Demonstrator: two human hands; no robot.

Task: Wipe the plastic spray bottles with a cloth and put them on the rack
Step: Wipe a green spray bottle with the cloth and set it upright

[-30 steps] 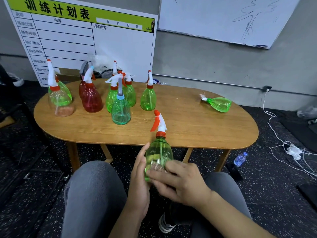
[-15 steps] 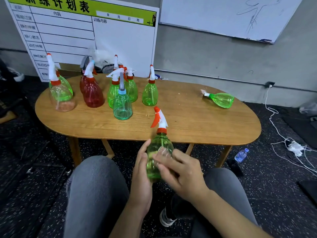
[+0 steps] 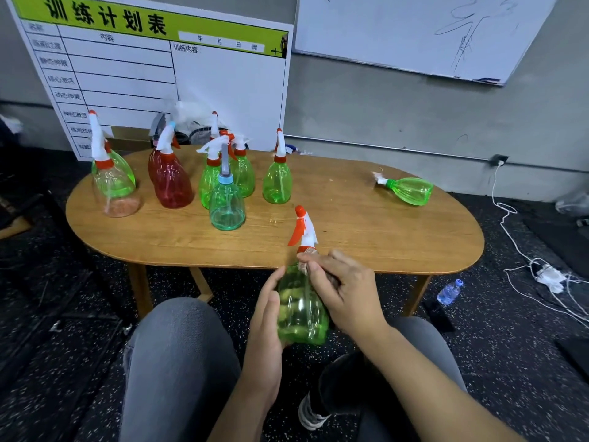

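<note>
A green spray bottle [image 3: 302, 309] with an orange and white trigger head is held upright above the person's knees, just in front of the near edge of the oval wooden table [image 3: 366, 237]. The left hand [image 3: 266, 317] cups the bottle's side with fingers nearly straight against the plastic, while the right hand [image 3: 342, 288] curls its fingers around the bottle's neck and shoulder. On the table's far left stands a cluster of upright bottles [image 3: 226, 199], and one green bottle [image 3: 408, 189] lies on its side near the table's right end.
</note>
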